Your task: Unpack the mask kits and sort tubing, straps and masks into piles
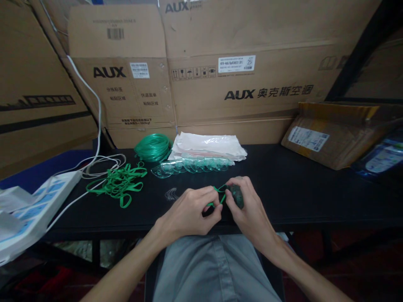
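My left hand (pixel 192 212) is closed, its fingertips pinching a green elastic strap (pixel 223 198) near the front edge of the table. The strap stretches across to a dark green, see-through cup-shaped piece, seemingly a face mask (pixel 238 196), which my right hand (pixel 252 212) grips. My fingers hide where strap and mask meet. Left of my left hand lies a tangle of green elastic straps (pixel 121 184). Thin clear curved strips (pixel 171 193) rest just beyond my left wrist. Behind my hands, a row of clear green masks (pixel 195 165) lies nested together.
A coil of green tubing (pixel 153 147) and white plastic packages (pixel 209 144) sit at the back of the black table (pixel 315 197). A white power strip (pixel 40 209) with cables stands left. Right are a cardboard box (pixel 330 138) and a blue-labelled bottle (pixel 382 157). Large cartons (pixel 201 100) wall the back.
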Demonstrator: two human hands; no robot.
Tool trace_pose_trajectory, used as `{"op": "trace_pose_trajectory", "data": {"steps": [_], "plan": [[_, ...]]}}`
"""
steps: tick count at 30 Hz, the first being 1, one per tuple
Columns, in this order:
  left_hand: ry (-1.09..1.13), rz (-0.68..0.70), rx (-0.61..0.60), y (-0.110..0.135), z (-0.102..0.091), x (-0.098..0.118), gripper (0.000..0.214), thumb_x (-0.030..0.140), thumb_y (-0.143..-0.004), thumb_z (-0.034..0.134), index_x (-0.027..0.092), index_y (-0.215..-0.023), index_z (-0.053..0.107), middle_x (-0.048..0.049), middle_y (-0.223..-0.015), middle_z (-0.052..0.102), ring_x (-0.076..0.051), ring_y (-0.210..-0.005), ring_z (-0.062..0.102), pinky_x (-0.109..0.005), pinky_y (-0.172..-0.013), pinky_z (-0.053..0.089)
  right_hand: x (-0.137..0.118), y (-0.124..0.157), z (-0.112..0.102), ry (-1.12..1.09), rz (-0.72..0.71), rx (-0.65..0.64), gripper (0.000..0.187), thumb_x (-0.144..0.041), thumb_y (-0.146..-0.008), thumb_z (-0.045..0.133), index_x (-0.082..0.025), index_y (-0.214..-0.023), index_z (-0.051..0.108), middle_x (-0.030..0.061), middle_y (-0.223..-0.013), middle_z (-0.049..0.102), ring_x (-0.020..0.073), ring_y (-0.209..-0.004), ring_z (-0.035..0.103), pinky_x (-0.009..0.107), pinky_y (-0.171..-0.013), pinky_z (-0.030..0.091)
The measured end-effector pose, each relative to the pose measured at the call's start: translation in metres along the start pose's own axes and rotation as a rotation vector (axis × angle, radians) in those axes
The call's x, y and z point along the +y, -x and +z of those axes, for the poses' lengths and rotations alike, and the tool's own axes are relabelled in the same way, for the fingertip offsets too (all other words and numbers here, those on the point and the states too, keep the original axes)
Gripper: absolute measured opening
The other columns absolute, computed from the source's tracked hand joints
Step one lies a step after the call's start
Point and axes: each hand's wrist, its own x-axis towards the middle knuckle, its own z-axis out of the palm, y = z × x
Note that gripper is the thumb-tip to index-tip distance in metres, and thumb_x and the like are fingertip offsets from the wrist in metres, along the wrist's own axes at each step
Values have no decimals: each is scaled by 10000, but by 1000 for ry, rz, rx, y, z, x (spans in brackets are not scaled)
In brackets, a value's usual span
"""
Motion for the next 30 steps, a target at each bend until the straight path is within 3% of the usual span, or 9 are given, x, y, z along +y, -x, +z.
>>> {"op": "trace_pose_trajectory", "data": {"steps": [6,11,15,19,22,24,26,28,30], "plan": [[108,233,203,10,1,0,134,128,-749,578,214,-699,489,50,-586,465,-83,-466,371,-242,-443,281,10,-3,-4,10,197,100,141,-238,-959,503,-236,-1098,524,71,-1044,570,235,-957,590,376,-857,481],[66,138,307,1,0,4,60,148,-879,624,176,-826,619,17,-663,579,-78,-513,482,-200,-475,391,9,-3,-8,-19,233,75,180,-310,-935,560,-230,-1096,545,70,-1032,613,233,-905,614,368,-838,483],[-74,-45,466,1,-32,-4,101,228,-960,605,175,-919,680,-28,-811,702,-127,-696,641,-232,-662,533,6,-2,-7,-13,205,46,194,-331,-936,564,-228,-1100,566,73,-1014,621,239,-898,621,365,-830,483],[-309,-374,519,21,-95,-23,200,359,-956,612,190,-975,716,-32,-949,752,-165,-808,706,-260,-762,559,6,-1,-6,-23,177,32,200,-311,-945,550,-225,-1125,567,72,-1001,616,231,-875,617,359,-819,485],[-388,-630,521,43,-137,-40,314,484,-913,622,207,-1015,727,-13,-853,760,-193,-750,726,-266,-712,551,5,-1,-6,-29,152,24,192,-288,-952,543,-230,-1135,564,65,-996,608,220,-865,614,345,-800,487],[-449,-789,479,54,-154,-49,374,540,-898,597,215,-1025,733,11,-662,713,-210,-633,706,-277,-635,516,4,-2,-6,-30,137,21,188,-271,-957,535,-235,-1139,563,61,-1001,602,214,-867,614,335,-788,485],[-494,-897,362,62,-165,-54,405,560,-897,566,223,-1036,742,25,-543,653,-224,-550,678,-295,-605,483,4,-2,-6,-33,134,19,187,-258,-960,528,-238,-1142,564,58,-1002,598,210,-867,613,328,-781,483],[-528,-935,247,67,-170,-56,428,559,-906,542,231,-1087,750,22,-560,666,-227,-523,666,-308,-617,475,3,-1,-6,-38,141,12,187,-252,-961,528,-239,-1144,564,54,-998,595,206,-865,614,322,-777,482],[-587,-920,200,71,-174,-55,438,560,-911,538,247,-1132,750,5,-717,735,-213,-532,662,-312,-637,478,3,-1,-7,-44,145,9,189,-253,-960,532,-239,-1146,563,54,-1002,595,206,-870,617,321,-779,484]]}}
